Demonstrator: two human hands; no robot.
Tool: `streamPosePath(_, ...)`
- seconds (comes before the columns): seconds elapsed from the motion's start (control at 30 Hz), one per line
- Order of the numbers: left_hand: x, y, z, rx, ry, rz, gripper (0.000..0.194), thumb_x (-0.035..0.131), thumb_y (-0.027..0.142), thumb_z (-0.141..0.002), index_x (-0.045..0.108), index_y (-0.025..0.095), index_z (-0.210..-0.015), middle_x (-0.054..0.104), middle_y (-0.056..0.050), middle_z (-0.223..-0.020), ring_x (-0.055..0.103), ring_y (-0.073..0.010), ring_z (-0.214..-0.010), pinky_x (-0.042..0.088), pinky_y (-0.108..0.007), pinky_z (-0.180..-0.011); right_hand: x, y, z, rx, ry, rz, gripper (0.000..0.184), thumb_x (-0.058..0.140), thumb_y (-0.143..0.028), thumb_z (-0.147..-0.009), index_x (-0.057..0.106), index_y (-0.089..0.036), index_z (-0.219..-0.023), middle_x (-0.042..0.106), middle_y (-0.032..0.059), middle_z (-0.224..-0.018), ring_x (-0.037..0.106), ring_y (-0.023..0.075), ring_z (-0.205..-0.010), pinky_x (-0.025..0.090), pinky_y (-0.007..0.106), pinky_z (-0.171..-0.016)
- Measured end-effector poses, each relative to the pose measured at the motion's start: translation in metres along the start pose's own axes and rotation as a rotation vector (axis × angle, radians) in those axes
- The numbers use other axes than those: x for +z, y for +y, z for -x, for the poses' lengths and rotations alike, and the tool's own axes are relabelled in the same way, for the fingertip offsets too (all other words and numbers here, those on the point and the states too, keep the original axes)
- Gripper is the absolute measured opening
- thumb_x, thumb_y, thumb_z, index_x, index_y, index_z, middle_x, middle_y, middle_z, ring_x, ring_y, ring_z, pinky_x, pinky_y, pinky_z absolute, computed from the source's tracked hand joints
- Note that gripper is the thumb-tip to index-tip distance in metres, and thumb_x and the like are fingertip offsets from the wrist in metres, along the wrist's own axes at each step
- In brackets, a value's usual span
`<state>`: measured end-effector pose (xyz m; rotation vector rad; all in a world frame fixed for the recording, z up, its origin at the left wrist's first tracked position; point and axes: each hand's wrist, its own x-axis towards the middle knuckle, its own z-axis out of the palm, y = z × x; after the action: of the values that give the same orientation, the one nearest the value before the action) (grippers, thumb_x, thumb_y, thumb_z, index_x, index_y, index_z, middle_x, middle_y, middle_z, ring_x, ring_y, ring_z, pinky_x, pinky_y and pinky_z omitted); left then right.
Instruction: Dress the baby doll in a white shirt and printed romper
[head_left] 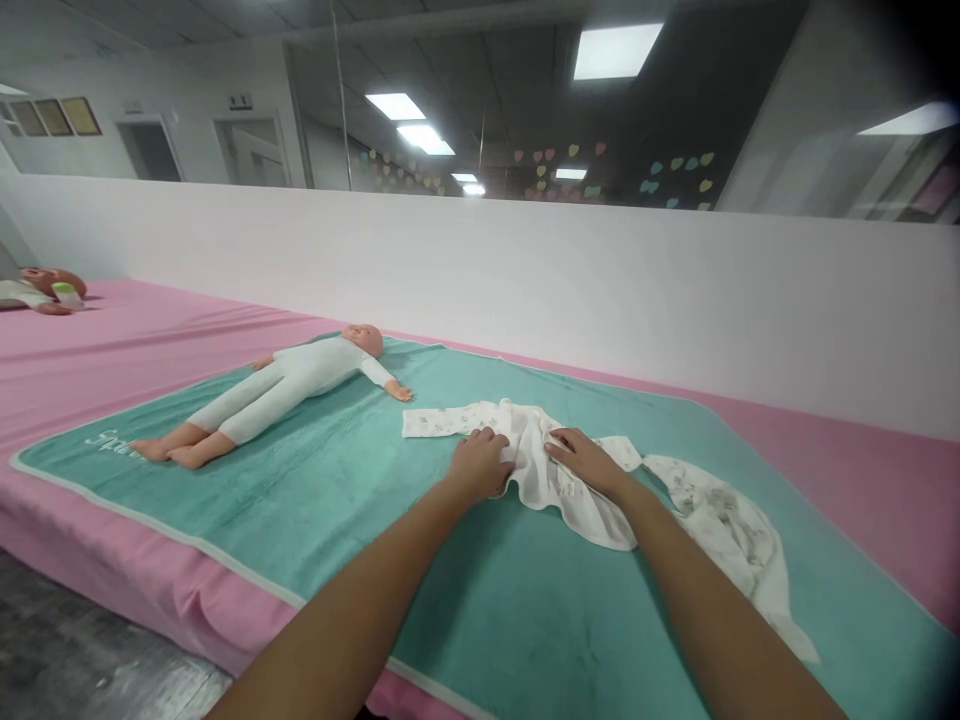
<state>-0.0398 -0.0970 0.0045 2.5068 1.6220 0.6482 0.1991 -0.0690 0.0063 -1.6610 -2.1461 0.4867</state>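
A white baby top [536, 455] with a small print lies on the green blanket [337, 530], one sleeve stretched out to the left. My left hand [480, 465] is closed on its near left side, fingers curled into the bunched cloth. On the right part of the same top, my right hand [589, 462] pinches the cloth between thumb and fingers. A second white printed garment [739, 535] lies crumpled to the right, partly behind my right forearm. Left of the top, a baby doll [300, 380] in a pale bodysuit lies on its back.
The blanket is spread over a pink-covered platform [172, 315] against a white wall [480, 270] with a mirror [480, 100] above it. At the far left lie another doll [60, 283] and a small green-topped bottle [67, 294]. Grey floor [82, 640] shows at the lower left.
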Motion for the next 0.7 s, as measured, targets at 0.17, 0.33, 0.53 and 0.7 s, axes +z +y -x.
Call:
streamPosePath(0.17, -0.009, -0.003, 0.008, -0.044, -0.110, 0.030, 0.053, 0.059, 0.054, -0.071, 0.052, 0.024, -0.114, 0.052, -0.007, -0.121, 0.046, -0.0280, -0.113, 0.041, -0.039, -0.089, -0.003, 0.007, -0.003, -0.026, -0.143, 0.033, 0.074, 0.057, -0.060, -0.074, 0.039, -0.023, -0.136, 0.044, 0.0097, -0.133, 0.047, 0.0272, -0.116, 0.038, 0.035, -0.093)
streamPosePath(0.33, -0.017, 0.006, 0.016, -0.103, -0.095, -0.064, 0.059, 0.059, 0.049, -0.068, 0.045, 0.022, -0.119, 0.045, -0.012, -0.130, 0.045, -0.0314, -0.115, 0.042, -0.043, -0.086, 0.003, 0.005, -0.002, 0.039, 0.023, -0.005, 0.049, 0.044, -0.041, -0.084, 0.046, -0.025, -0.130, 0.048, 0.0054, -0.135, 0.049, 0.0238, -0.116, 0.037, 0.034, -0.094)
streamPosePath(0.53, -0.033, 0.001, 0.015, -0.232, -0.203, -0.108, 0.040, 0.046, 0.048, -0.079, 0.051, 0.019, -0.106, 0.061, -0.012, -0.103, 0.058, -0.0301, -0.095, 0.045, -0.041, -0.075, 0.001, 0.001, 0.002, 0.046, 0.081, -0.031, 0.040, 0.042, -0.043, -0.085, 0.056, -0.026, -0.119, 0.057, 0.0030, -0.126, 0.054, 0.0245, -0.110, 0.040, 0.033, -0.087)
streamPosePath(0.7, -0.035, 0.005, 0.018, -0.151, -0.306, 0.013, 0.055, 0.055, 0.046, -0.073, 0.046, 0.023, -0.122, 0.065, -0.009, -0.101, 0.061, -0.0282, -0.090, 0.044, -0.033, -0.066, 0.002, 0.004, 0.000, 0.065, 0.110, -0.026, 0.040, 0.043, -0.045, -0.085, 0.059, -0.024, -0.115, 0.061, 0.0048, -0.121, 0.056, 0.0247, -0.106, 0.041, 0.033, -0.085)
